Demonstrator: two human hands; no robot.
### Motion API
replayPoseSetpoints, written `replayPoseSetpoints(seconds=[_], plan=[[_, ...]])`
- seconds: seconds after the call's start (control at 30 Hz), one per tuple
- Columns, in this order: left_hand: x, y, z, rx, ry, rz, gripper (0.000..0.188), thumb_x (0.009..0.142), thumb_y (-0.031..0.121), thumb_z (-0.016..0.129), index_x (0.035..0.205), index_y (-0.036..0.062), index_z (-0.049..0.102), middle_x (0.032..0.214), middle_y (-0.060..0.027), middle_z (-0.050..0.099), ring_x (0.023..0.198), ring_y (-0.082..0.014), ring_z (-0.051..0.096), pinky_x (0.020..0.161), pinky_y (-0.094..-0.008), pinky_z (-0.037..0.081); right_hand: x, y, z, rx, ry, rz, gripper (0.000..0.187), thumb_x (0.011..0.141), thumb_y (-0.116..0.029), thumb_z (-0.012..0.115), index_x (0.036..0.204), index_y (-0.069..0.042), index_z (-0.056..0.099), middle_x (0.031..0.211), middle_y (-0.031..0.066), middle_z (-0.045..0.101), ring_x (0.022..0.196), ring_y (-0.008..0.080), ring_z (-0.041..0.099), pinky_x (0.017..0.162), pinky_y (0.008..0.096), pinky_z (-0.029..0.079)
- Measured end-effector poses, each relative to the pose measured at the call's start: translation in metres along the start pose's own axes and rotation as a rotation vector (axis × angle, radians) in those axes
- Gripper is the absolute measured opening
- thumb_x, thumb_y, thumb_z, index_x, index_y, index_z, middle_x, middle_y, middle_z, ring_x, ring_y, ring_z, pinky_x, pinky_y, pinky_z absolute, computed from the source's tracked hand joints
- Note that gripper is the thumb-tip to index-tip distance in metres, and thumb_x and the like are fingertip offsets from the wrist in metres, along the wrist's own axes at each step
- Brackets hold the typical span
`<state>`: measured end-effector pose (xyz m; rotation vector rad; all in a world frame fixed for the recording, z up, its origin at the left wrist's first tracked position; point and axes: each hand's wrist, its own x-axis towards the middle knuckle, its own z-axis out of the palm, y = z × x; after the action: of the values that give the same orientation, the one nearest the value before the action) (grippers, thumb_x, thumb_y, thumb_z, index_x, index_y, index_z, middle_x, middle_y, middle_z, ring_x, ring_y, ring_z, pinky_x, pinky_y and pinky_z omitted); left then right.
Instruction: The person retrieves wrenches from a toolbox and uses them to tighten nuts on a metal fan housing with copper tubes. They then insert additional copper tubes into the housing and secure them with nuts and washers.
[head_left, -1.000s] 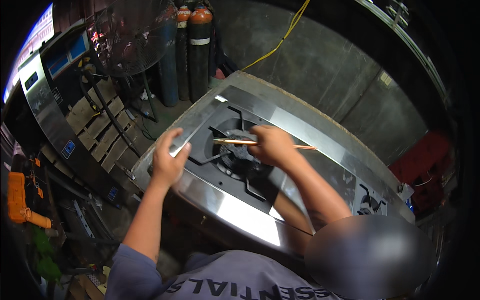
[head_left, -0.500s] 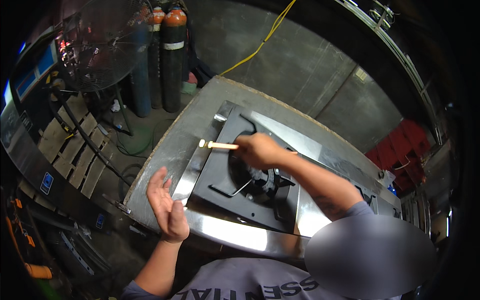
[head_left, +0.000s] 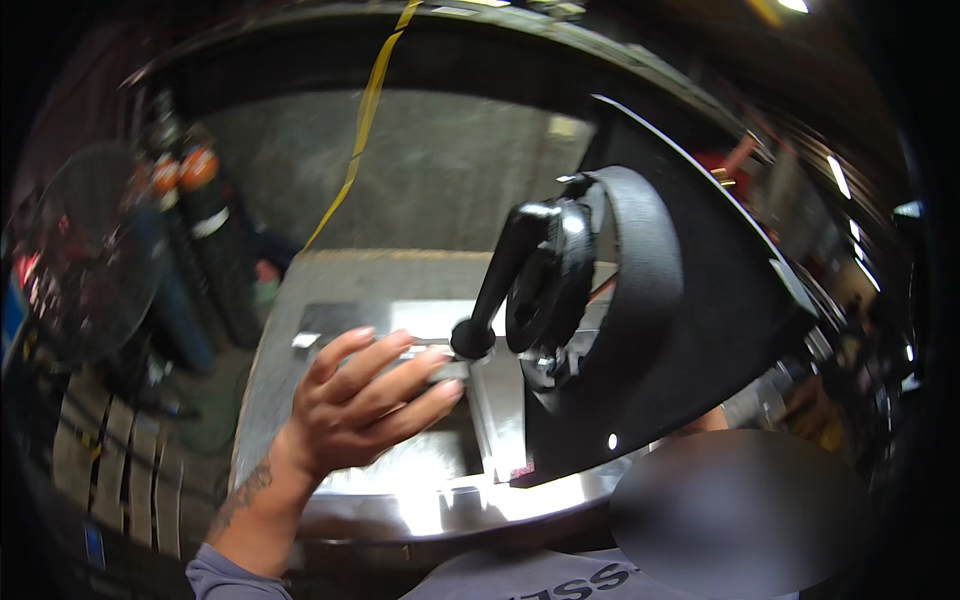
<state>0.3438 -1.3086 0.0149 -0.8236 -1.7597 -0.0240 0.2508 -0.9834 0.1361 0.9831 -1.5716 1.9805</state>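
Observation:
A black stove top panel (head_left: 720, 300) stands tilted up on edge over the right part of the stainless stove body (head_left: 405, 318). Through its round opening shows a black burner (head_left: 560, 265), whose tube slants down to a rounded end. My left hand (head_left: 365, 405) hovers over the stove with fingers spread, its fingertips close to that tube end and nothing in its grasp. Behind the panel my right hand is hidden; only a bit of skin (head_left: 708, 422) appears below the panel's lower edge. A small brass-coloured piece (head_left: 722, 178) shows beyond the panel's upper edge, blurred.
The stove lies on a grey worktable (head_left: 265, 400) against a grey wall (head_left: 440, 160). A yellow cable (head_left: 368, 115) hangs down the wall. On the left are gas cylinders (head_left: 205, 200), a large fan (head_left: 95, 250) and a wooden pallet (head_left: 110, 470).
The black panel has gone from lying flat to standing tilted with the burner. My left hand has moved right, over the stove. My right hand, earlier holding a brass rod-like piece, is now hidden. The view has turned.

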Motion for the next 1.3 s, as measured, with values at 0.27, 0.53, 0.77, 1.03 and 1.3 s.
replayPoseSetpoints(seconds=[0.27, 0.53, 0.77, 1.03, 1.3], plan=[[0.239, 0.128, 0.118, -0.001, 0.25, 0.995, 0.039, 0.09, 0.017, 0.068, 0.125, 0.0327, 0.067, 0.127, 0.0169, 0.062, 0.131, -0.005, 0.047, 0.12, -0.031, 0.036, -0.069, -0.161, -0.162, -0.184, -0.111, 0.055, 0.013, 0.099, -0.004, 0.068, 0.111, 0.001, 0.066, 0.091, 0.0066, 0.071, 0.081, 0.0127, 0.07, 0.072, 0.0291, 0.057], [0.381, 0.45, 0.191, -0.486, 0.766, 0.985, 0.017, 0.087, 0.013, 0.064, 0.094, 0.0277, 0.062, 0.108, 0.0084, 0.06, 0.12, -0.0096, 0.051, 0.111, -0.0446, 0.051, -0.255, -0.37, -0.345, -0.36, 0.381, 0.132, 0.015, 0.101, -0.015, 0.066, 0.109, -0.002, 0.067, 0.09, 0.0045, 0.07, 0.075, 0.0107, 0.066, 0.067, 0.0268, 0.054], [0.495, 0.668, 0.228, -1.068, 0.675, 0.977, 0.013, 0.075, 0.028, 0.071, 0.085, 0.0217, 0.067, 0.095, 0.0046, 0.06, 0.108, -0.0198, 0.058, 0.095, -0.0474, 0.052, -0.381, -0.466, -0.488, -0.652, 0.787, 0.145, 0.024, 0.104, -0.026, 0.059, 0.112, -0.004, 0.066, 0.087, 0.0057, 0.069, 0.071, 0.0132, 0.065, 0.062, 0.0286, 0.053], [0.587, 0.783, 0.343, -0.963, -0.547, 1.133, 0.036, 0.07, 0.018, 0.069, 0.105, 0.0125, 0.077, 0.096, -0.0157, 0.072, 0.097, -0.0378, 0.07, 0.081, -0.0486, 0.058, -0.721, -0.376, -0.683, -0.771, 1.637, 0.836, 0.035, 0.108, -0.039, 0.051, 0.116, -0.007, 0.064, 0.084, 0.0071, 0.067, 0.067, 0.0162, 0.064, 0.056, 0.0306, 0.052], [0.656, 0.75, 0.54, -0.587, -0.52, 0.833, 0.027, 0.063, 0.023, 0.071, 0.086, 0.0118, 0.077, 0.075, -0.0159, 0.069, 0.079, -0.0369, 0.071, 0.071, -0.0481, 0.058, -0.942, -0.244, -0.611, -0.345, 1.626, 1.901, 0.039, 0.107, -0.04, 0.046, 0.092, -0.008, 0.063, 0.065, 0.0104, 0.063, 0.046, 0.0219, 0.056, 0.042, 0.0377, 0.044]])
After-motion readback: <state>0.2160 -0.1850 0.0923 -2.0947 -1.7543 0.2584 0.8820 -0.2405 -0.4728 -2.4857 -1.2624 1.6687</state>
